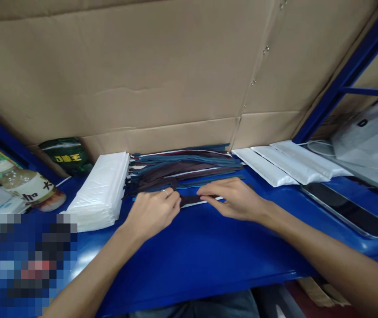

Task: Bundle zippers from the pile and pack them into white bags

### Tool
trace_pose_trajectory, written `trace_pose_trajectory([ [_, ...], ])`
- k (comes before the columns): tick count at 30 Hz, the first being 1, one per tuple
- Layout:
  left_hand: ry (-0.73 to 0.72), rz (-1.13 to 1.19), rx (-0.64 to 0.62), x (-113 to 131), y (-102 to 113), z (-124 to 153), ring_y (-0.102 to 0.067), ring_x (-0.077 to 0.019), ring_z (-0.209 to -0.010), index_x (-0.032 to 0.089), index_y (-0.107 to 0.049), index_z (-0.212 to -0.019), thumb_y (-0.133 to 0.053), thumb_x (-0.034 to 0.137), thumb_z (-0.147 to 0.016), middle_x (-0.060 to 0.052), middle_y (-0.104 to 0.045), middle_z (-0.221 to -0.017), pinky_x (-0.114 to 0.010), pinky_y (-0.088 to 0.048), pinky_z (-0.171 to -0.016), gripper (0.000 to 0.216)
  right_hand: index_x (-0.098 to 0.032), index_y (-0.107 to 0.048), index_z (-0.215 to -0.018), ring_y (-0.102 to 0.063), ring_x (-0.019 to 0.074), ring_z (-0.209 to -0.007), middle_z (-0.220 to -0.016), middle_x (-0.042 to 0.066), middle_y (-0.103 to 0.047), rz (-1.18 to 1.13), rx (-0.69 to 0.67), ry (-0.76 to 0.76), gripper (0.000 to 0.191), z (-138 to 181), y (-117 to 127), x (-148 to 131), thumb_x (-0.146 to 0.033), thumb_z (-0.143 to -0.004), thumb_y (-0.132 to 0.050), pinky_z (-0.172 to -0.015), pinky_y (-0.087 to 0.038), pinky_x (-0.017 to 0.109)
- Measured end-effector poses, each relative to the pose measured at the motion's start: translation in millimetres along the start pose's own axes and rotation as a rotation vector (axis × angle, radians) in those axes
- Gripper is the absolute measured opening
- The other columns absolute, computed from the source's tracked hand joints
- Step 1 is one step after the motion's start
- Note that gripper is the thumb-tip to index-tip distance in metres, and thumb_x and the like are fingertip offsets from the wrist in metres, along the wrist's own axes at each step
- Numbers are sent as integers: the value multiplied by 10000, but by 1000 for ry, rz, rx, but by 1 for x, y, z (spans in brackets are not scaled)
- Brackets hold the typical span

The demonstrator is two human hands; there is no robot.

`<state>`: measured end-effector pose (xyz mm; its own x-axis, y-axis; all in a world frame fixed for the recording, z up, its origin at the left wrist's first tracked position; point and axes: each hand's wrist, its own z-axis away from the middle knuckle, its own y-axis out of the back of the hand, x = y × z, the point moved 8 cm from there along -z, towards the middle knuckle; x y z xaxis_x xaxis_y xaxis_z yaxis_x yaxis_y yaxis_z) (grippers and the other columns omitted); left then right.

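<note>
Closest in, a lap in dark trousers (pixel 202 308) sits under the front edge of the smooth, glossy blue worktop (pixel 189 256). Just past that bare stretch, here are the two hands! The left hand (pixel 154 212), a slim silver ring (pixel 166 192) on one finger, has its fingers curled tight, gripping a narrow, flat, dark brown strip (pixel 189 201) at its left part. Over on the other side, the right hand (pixel 235 198) bends thumb and fingers toward the same strip; whether they pinch it, I cannot tell. The strip lies crosswise between them, low over the worktop. Out to the right, a black, glass-faced phone (pixel 348 210) lies flat. To the left, a thick stack of white, padded, oblong pouches (pixel 98 187), and beyond it at the far left, a clear, white-capped plastic bottle (pixel 30 185) with a pale label. Straight ahead, a loose heap of long blue and dark brown strips (pixel 179 170), flanked on the right by a row of plump white pouches (pixel 277 163). Behind everything, a tall brown cardboard panel (pixel 142 79).
</note>
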<state>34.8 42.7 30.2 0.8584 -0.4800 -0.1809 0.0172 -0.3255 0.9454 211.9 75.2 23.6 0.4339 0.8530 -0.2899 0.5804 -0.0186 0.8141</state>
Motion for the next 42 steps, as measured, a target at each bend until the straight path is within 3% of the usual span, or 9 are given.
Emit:
trace_pose_trajectory([
  [3, 191, -70, -36, -42, 12, 5, -715, -228, -711, 204, -713, -921, -470, 326, -1042, -82, -778, -919, -295, -365, -565, 298, -281, -771, -1166, -784, 239, -923, -1089, 25, -826, 188, -39, -141, 242, 4, 23, 34, -238, -994, -607, -845, -576, 338],
  [8, 436, -171, -93, -108, 36, 25, -680, -254, -686, 225, -675, -777, -519, 406, -994, -72, -730, -765, -317, -285, -562, 323, -287, -805, -1111, -770, 273, -878, -982, 33, -831, 431, -160, -497, 255, 31, 68, 114, -244, -926, -634, -736, -537, 358],
  [13, 507, -192, -95, -137, 49, 42, -631, -236, -642, 244, -708, -770, -557, 452, -956, -76, -711, -738, -323, -256, -570, 317, -233, -813, -1033, -760, 275, -856, -973, 87, -827, 317, -89, -641, 210, 48, 98, 142, -215, -879, -671, -732, -535, 368],
  [17, 438, -24, -190, -139, 39, 45, -647, -226, -643, 252, -742, -745, -583, 465, -933, -64, -725, -719, -316, -323, -575, 325, -237, -822, -995, -757, 258, -813, -924, 64, -823, 84, -162, -594, 169, 49, 89, 141, -289, -872, -719, -708, -555, 359],
  [23, 357, 381, -443, -122, 12, 48, -579, -148, -422, 241, -611, -555, -597, 439, -908, 26, -611, -462, -280, -403, -512, 406, -234, -840, -1059, -755, 277, -858, -984, 105, -819, -139, -224, -548, 318, 59, 87, 149, -485, -924, -698, -724, -573, 375],
  [30, 366, 479, -522, -113, 1, 54, -596, -142, -383, 237, -611, -530, -592, 371, -872, 22, -620, -462, -265, -423, -481, 367, -211, -820, -1051, -730, 226, -775, -928, 88, -814, -78, -367, -603, 332, 68, 77, 163, -477, -889, -707, -669, -524, 328],
  [36, 369, 427, -604, -108, -10, 52, -593, -151, -393, 224, -657, -601, -594, 541, -919, 10, -658, -515, -283, -413, -507, 453, -204, -792, -1091, -676, 198, -661, -766, 48, -770, -129, -435, -651, 464, 73, 62, 170, -576, -814, -789, -611, -451, 304],
  [38, 352, 350, -560, -110, -7, 47, -610, -164, -448, 222, -670, -631, -538, 603, -965, -5, -673, -551, -294, -418, -543, 524, -209, -795, -1042, -587, 167, -553, -648, 18, -705, -57, -353, -651, 530, 68, 68, 169, -668, -777, -806, -558, -376, 303],
  [42, 352, 176, -250, -120, 14, 32, -685, -219, -678, 236, -739, -832, -494, 546, -1024, -44, -755, -750, -311, -453, -660, 440, -218, -774, -930, -461, 142, -487, -529, -8, -587, 88, -107, -614, 567, 57, 86, 162, -774, -848, -694, -546, -284, 321],
])
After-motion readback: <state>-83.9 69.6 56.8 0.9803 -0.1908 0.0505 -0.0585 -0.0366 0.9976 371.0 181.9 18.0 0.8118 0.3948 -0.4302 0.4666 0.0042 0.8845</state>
